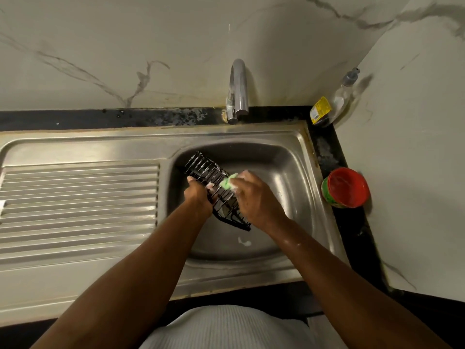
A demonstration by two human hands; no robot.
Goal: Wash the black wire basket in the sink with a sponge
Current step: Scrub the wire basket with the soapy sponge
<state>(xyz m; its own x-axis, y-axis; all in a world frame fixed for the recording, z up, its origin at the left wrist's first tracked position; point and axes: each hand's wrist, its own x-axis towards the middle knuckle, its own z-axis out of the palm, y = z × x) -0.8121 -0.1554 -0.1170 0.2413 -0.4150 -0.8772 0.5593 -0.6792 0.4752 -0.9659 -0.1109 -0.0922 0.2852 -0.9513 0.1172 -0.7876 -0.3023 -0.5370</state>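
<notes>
The black wire basket (204,170) lies tilted over the steel sink bowl (289,177), its long side running from upper left to lower right. My left hand (197,196) grips its left edge near the middle. My right hand (251,195) holds a green soapy sponge (227,183) and presses it against the basket's wires. White foam clings to the wires and to my fingers. The basket's lower end is partly hidden between my two hands.
A chrome tap (238,89) stands behind the bowl. The ribbed draining board (78,207) stretches to the left. On the black counter at right sit a red and green tub (346,187) and a clear soap dispenser bottle (334,99). A blob of foam (244,241) lies in the bowl.
</notes>
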